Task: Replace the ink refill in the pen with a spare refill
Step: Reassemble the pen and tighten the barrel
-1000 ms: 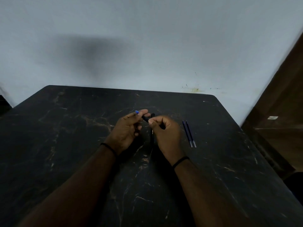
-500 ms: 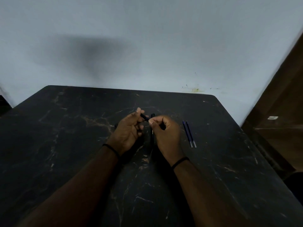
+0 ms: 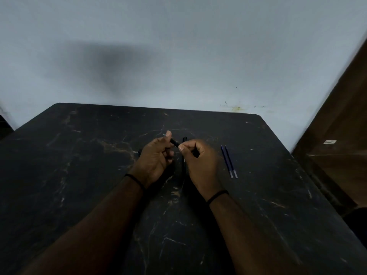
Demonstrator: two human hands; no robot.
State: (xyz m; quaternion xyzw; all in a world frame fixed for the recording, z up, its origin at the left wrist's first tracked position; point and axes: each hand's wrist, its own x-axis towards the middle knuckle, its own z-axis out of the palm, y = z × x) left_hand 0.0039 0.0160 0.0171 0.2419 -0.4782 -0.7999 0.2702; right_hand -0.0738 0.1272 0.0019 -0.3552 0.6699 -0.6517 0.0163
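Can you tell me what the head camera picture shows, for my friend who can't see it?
Two hands, left hand and right hand, hold a black pen between them over a dark marbled table. Two blue spare refills lie side by side on the table to the right.

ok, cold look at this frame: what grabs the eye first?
Two bare hands meeting mid-table, the left hand and right hand pinching a short black pen part between them. Right of them, two blue refills lie side by side on the dark marbled table.
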